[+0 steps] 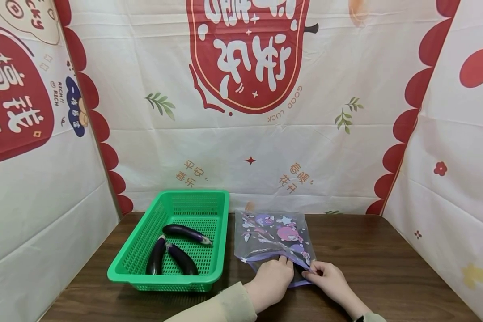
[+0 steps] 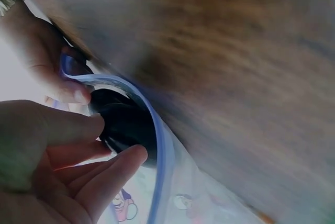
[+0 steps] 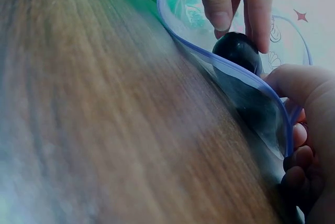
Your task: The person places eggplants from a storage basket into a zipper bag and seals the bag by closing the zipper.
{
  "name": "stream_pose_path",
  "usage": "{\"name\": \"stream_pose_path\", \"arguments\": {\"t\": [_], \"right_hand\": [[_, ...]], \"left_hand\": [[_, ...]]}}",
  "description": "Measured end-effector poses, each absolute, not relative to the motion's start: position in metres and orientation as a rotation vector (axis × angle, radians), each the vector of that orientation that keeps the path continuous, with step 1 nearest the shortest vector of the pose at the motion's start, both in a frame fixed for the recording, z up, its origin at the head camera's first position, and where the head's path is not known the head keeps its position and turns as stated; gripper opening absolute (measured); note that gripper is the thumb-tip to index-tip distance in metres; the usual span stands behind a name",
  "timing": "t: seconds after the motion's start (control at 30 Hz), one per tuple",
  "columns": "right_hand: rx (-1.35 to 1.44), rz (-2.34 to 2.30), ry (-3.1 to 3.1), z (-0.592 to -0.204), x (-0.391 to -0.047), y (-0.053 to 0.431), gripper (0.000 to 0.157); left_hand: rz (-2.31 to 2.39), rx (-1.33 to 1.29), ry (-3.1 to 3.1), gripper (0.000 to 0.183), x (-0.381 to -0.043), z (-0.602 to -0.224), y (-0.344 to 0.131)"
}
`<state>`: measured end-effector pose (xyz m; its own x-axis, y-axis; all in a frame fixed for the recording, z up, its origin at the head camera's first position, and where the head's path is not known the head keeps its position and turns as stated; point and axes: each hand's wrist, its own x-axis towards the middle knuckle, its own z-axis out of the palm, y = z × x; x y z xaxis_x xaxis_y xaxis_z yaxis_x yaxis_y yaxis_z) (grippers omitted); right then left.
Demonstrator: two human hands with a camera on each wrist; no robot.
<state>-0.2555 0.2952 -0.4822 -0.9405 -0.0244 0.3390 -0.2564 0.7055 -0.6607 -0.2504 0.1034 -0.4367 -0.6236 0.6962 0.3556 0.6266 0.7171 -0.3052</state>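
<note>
A clear zip bag [image 1: 271, 232] with purple edging and cartoon prints lies on the table, its mouth toward me and gaping. My left hand [image 1: 273, 281] reaches into that mouth, thumb and fingers on either side of a dark, glossy eggplant [image 2: 128, 130]. The rounded end of the eggplant [image 3: 236, 48] shows between those fingertips in the right wrist view; its far part is hidden inside the bag. My right hand [image 1: 329, 281] pinches the bag's purple rim [image 3: 251, 77] at the right corner and holds it apart.
Left of the bag stands a green plastic basket [image 1: 221, 250] with three eggplants, one lying across the back [image 1: 185, 232] and two nearer the front. The brown wooden table [image 1: 358, 250] ends at printed cloth walls [image 1: 241, 147] behind and at both sides.
</note>
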Motion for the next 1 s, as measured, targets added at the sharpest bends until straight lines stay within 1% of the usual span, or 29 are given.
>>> {"name": "stream_pose_path", "arguments": {"t": [0.17,0.27,0.4,0.6,0.73,0.9,1.0], "right_hand": [[0.231,1.089,-2.601,-0.482,-0.254,0.295,0.039],[0.237,1.082,-2.59,-0.481,-0.255,0.295,0.039],[0.22,1.072,-2.6,-0.481,-0.255,0.296,0.038],[0.22,1.066,-2.613,-0.482,-0.255,0.294,0.038],[0.231,1.068,-2.608,-0.482,-0.256,0.293,0.038],[0.228,1.069,-2.617,-0.482,-0.257,0.294,0.038],[0.204,1.074,-2.631,-0.482,-0.257,0.296,0.038]], "left_hand": [[0.225,-1.053,-2.501,0.037,-0.241,-0.436,0.099],[0.229,-1.072,-2.501,0.042,-0.234,-0.433,0.096],[0.218,-1.142,-2.508,0.04,-0.225,-0.427,0.088],[0.098,-1.354,-2.501,0.036,-0.213,-0.421,0.067],[0.071,-1.401,-2.409,0.033,-0.203,-0.415,0.055],[0.015,-1.469,-2.422,0.041,-0.192,-0.399,0.039],[-0.035,-1.523,-2.355,0.043,-0.187,-0.387,0.028]]}}
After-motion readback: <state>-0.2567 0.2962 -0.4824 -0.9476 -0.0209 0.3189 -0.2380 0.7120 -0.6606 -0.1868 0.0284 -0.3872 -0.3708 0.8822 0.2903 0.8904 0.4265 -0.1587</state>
